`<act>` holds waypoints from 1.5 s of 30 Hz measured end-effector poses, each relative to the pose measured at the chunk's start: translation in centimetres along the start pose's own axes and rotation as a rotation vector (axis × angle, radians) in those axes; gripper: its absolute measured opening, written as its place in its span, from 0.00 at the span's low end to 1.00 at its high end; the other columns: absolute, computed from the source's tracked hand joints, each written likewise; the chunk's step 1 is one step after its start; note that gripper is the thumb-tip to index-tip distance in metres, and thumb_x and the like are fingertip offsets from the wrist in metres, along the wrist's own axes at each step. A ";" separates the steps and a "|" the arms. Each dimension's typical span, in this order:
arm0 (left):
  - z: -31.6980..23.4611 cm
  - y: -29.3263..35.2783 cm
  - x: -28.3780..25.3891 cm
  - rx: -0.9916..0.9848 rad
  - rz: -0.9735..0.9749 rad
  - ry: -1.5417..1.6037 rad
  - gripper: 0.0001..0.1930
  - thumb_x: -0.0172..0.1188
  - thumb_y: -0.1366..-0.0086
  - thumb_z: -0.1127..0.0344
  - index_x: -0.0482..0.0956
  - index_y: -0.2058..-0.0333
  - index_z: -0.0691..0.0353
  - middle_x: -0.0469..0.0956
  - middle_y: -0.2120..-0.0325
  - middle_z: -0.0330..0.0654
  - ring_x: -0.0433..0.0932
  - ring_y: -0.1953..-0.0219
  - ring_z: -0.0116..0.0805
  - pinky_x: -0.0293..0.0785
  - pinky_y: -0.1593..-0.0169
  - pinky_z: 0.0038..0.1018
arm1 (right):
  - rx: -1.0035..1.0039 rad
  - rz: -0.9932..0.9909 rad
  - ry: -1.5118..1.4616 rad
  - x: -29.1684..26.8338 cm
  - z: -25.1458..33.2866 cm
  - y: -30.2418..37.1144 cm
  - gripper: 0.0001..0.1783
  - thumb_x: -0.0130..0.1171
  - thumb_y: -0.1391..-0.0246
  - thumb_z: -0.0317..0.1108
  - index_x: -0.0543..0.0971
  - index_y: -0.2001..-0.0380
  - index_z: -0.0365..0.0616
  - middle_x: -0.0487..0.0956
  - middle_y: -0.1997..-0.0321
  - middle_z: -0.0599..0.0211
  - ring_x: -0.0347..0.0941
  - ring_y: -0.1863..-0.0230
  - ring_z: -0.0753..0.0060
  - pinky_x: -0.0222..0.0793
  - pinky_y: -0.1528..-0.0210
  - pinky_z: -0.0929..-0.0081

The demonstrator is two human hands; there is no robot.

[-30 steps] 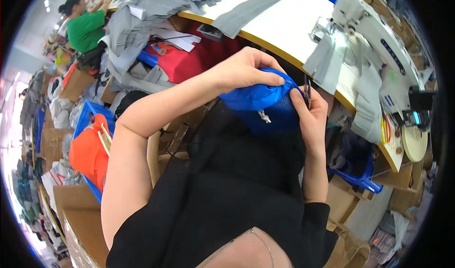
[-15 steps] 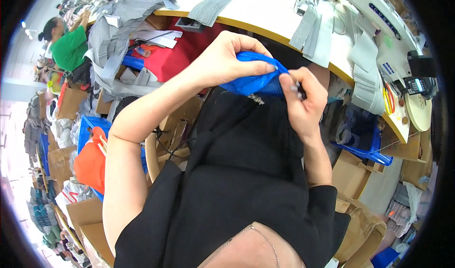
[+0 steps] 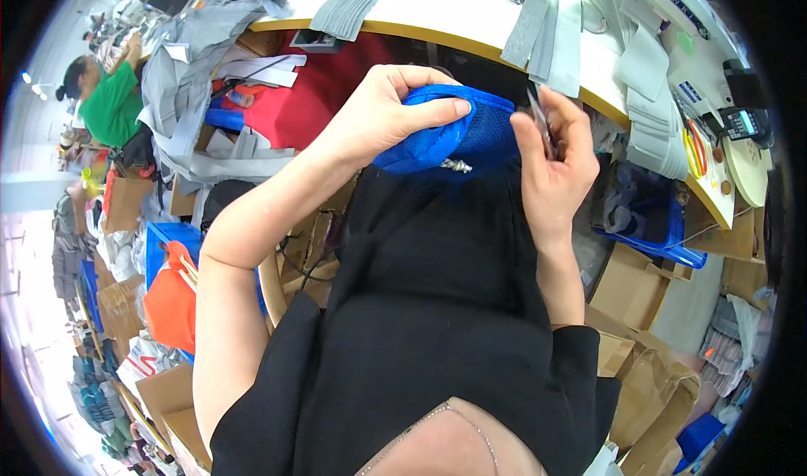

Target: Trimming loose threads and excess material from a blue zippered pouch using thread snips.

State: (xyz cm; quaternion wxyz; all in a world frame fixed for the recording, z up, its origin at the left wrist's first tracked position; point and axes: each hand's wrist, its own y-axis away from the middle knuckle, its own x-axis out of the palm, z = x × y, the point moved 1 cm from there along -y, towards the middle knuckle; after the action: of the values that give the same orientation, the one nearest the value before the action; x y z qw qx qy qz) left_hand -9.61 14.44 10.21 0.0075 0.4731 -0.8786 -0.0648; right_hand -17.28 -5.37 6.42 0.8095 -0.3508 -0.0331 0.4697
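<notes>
My left hand (image 3: 395, 114) pinches a blue mesh fabric piece (image 3: 492, 131), thumb on its near face and fingers behind. The piece is curved, with a bound rim at the top, and hangs above my black-clothed lap. Just right of it, apart from the cloth, my right hand (image 3: 559, 169) is closed round small metal thread snips (image 3: 539, 113), their pointed blades upward. The fingers hide most of their handles. A small silvery twisted thing (image 3: 456, 166) shows at the fabric's lower edge; what it is I cannot make out.
Ahead is a white table (image 3: 454, 9) with a yellow edge, grey fabric strips (image 3: 357, 5) and a sewing machine (image 3: 672, 5). Yellow-handled scissors (image 3: 696, 150) lie at right. Blue crates (image 3: 647, 232) and cardboard boxes flank me. A person in green (image 3: 113, 110) is far left.
My right hand has moved away from the blue fabric to the right, and the snips' blades now show pointing up. The blue piece has opened out, showing more mesh.
</notes>
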 end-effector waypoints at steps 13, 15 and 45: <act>0.9 -0.2 0.7 0.004 -0.043 0.104 0.13 0.68 0.40 0.66 0.83 0.58 0.65 0.83 0.66 0.38 0.80 0.66 0.21 0.77 0.58 0.19 | -0.191 0.097 0.317 1.0 0.3 0.9 0.23 0.65 0.46 0.40 0.79 0.48 0.45 0.73 0.74 0.69 0.69 0.73 0.69 0.68 0.71 0.71; 1.0 -0.3 0.9 0.005 -0.045 0.082 0.13 0.68 0.40 0.66 0.83 0.58 0.65 0.83 0.66 0.38 0.80 0.66 0.21 0.77 0.58 0.19 | -0.192 0.091 0.321 0.8 0.1 1.0 0.23 0.66 0.47 0.40 0.79 0.48 0.46 0.73 0.74 0.69 0.69 0.73 0.69 0.68 0.72 0.71; 1.1 -0.4 0.8 -0.069 0.007 0.223 0.12 0.69 0.40 0.63 0.83 0.62 0.64 0.82 0.70 0.36 0.79 0.69 0.20 0.77 0.63 0.19 | -0.476 -0.106 0.467 1.5 -0.2 0.6 0.27 0.71 0.55 0.35 0.80 0.49 0.44 0.75 0.74 0.71 0.67 0.76 0.71 0.66 0.75 0.76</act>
State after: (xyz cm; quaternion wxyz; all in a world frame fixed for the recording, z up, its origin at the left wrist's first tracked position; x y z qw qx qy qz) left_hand -9.78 13.70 9.06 0.1216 0.4737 -0.8713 -0.0420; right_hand -16.81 -4.13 5.52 0.7139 -0.6259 0.0263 0.3129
